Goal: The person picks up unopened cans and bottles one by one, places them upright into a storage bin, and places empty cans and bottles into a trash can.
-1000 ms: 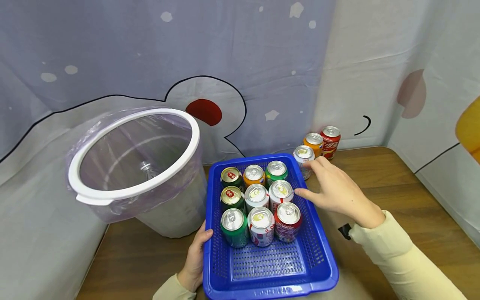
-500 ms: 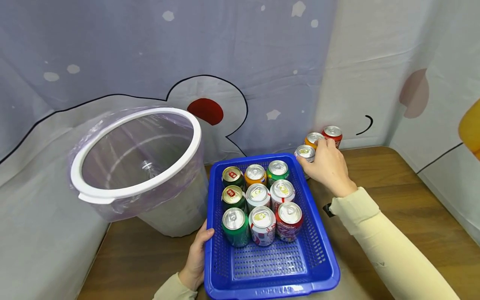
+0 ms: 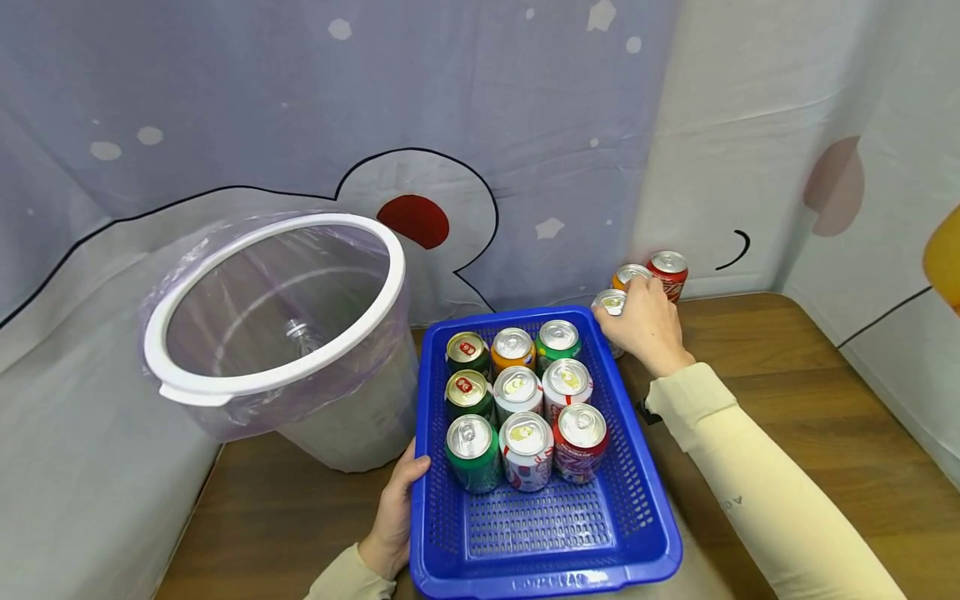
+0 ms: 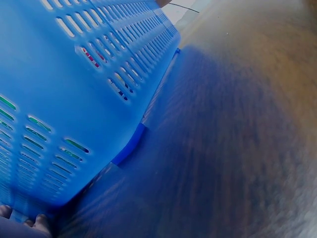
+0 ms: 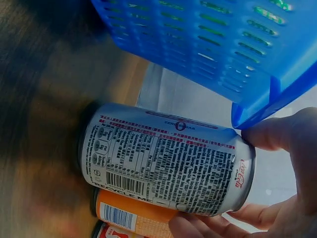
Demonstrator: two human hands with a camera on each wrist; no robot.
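Note:
My left hand (image 3: pixel 392 512) grips the left rim of a blue plastic basket (image 3: pixel 551 579), thumb over the edge. In the left wrist view, fingertips (image 4: pixel 40 224) show at the lower left by the basket's slotted wall. Several soda cans stand in rows inside, including a green can (image 3: pixel 474 462) and a dark red can (image 3: pixel 581 450). Beyond the basket's right side, my right hand (image 3: pixel 647 325) holds a white soda can (image 5: pixel 168 158) near its top, thumb on one side and fingers on the other. The can stands close beside the basket wall.
An orange can (image 3: pixel 632 273) and a red can (image 3: pixel 669 271) stand just behind the white one, against the backdrop cloth. Left of the basket is a bin (image 3: pixel 352 433) with a white rim and a clear bag liner. All stand on a wooden table (image 3: pixel 817 392).
My right hand has moved left onto the white can, and its fingers have closed around the can's top. The left hand and basket have stayed in place.

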